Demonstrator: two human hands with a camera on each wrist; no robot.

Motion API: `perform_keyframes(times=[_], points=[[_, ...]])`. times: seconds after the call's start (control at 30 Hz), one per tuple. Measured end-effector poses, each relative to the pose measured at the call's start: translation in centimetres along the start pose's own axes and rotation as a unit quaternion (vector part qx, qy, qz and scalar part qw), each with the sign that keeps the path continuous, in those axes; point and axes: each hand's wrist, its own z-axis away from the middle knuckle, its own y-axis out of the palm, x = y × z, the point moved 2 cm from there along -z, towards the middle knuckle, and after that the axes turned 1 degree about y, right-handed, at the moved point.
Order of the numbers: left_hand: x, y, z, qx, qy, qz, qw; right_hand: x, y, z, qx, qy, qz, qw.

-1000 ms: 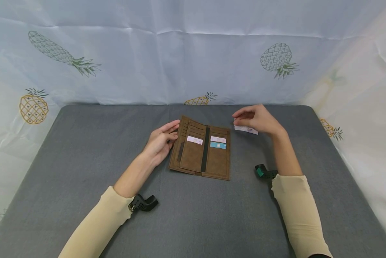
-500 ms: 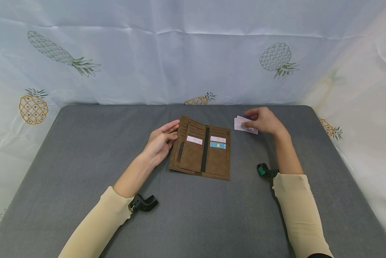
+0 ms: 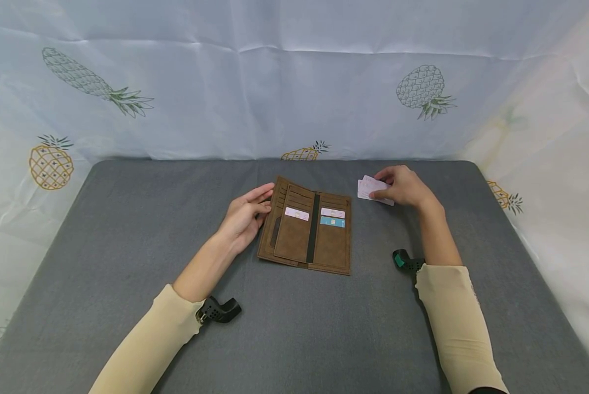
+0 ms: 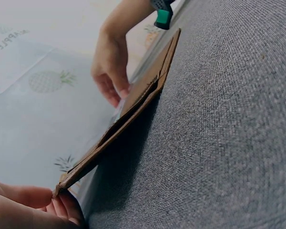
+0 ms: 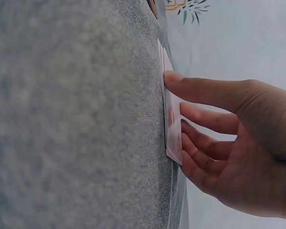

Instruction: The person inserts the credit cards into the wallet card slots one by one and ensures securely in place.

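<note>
A brown long wallet [image 3: 292,243] lies spread on the table, its left flap tilted up. The thumb and fingers of my left hand [image 3: 245,221] pinch that flap's outer edge, also visible in the left wrist view, where the wallet [image 4: 119,126] slants above the cloth. Card slots hold a pale card [image 3: 296,214] on the left panel, and a pale card [image 3: 333,213] above a blue card [image 3: 332,221] on the right. Right of the wallet, my right hand [image 3: 406,187] pinches the top pale card [image 5: 174,126] of a small stack, thumb on the near edge, fingers along the far one.
Grey cloth covers the table [image 3: 294,339]. A white curtain [image 3: 255,98] printed with pineapples hangs right behind its far edge. Black wrist-camera mounts [image 3: 219,310] stick out from both sleeves.
My right hand has shifted slightly right, uncovering more of the pale cards; the top card has slid a little out of line with those below. The left hand and wallet stay put.
</note>
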Motion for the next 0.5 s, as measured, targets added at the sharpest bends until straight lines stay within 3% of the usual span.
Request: perform_keyframes(times=[0.5], points=[[-0.01,-0.02,0.02,0.001,0.005,0.005,1.0,-0.3,-0.25,0.13,-0.041,-0.014,-0.021,0.999]])
